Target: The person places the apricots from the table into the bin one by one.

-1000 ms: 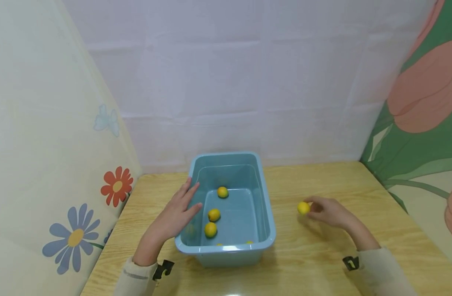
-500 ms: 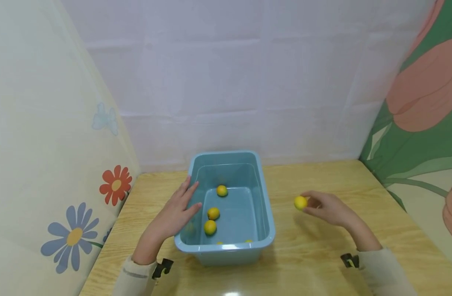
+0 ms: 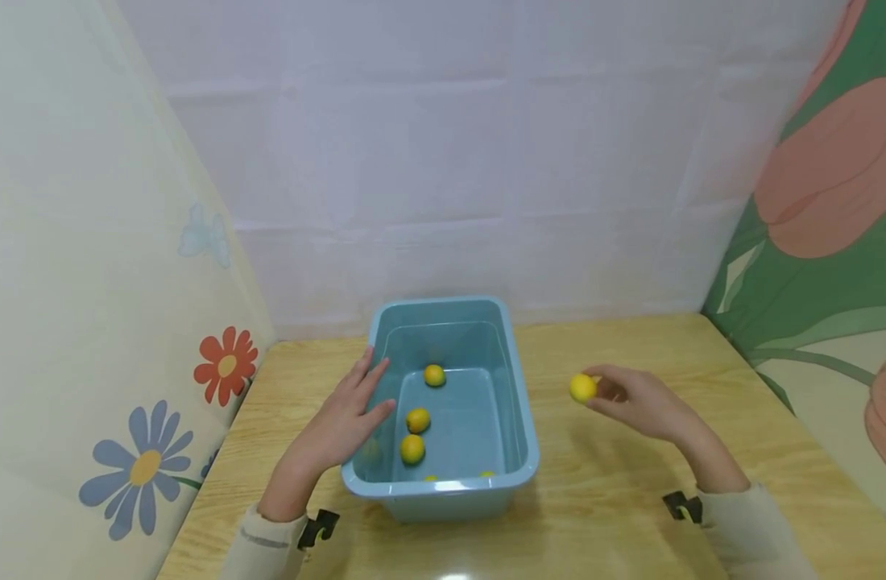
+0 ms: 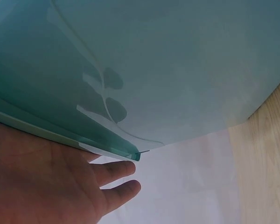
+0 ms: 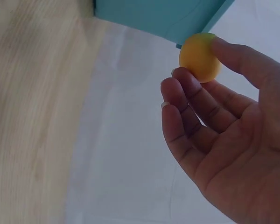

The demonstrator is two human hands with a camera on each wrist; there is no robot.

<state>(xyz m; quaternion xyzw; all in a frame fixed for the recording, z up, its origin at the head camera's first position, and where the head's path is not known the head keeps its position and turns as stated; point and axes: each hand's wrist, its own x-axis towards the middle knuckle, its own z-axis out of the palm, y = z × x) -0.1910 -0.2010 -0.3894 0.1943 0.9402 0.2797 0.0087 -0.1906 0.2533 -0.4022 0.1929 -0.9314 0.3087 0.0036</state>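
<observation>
My right hand (image 3: 642, 403) pinches a small yellow lemon-like fruit (image 3: 583, 388) between thumb and fingertips, held above the table to the right of the tub. The right wrist view shows the same yellow fruit (image 5: 199, 57) with a greenish patch near the thumb. My left hand (image 3: 341, 423) rests with straight, spread fingers on the left rim of the blue plastic tub (image 3: 527, 427). Inside the tub lie several yellow fruits, among them one at the back (image 3: 434, 375), and two close together, an upper fruit (image 3: 417, 420) and a lower fruit (image 3: 412, 449). The front rim partly hides others.
The tub stands on a light wooden table (image 3: 595, 515). Behind it hangs a white creased cloth (image 3: 443, 161). A flower-printed panel (image 3: 146, 322) borders the left, and a panel with large pink tulips (image 3: 827, 201) borders the right.
My right hand has lifted the yellow fruit off the table area and carried it slightly left towards the tub. My left hand stays on the rim.
</observation>
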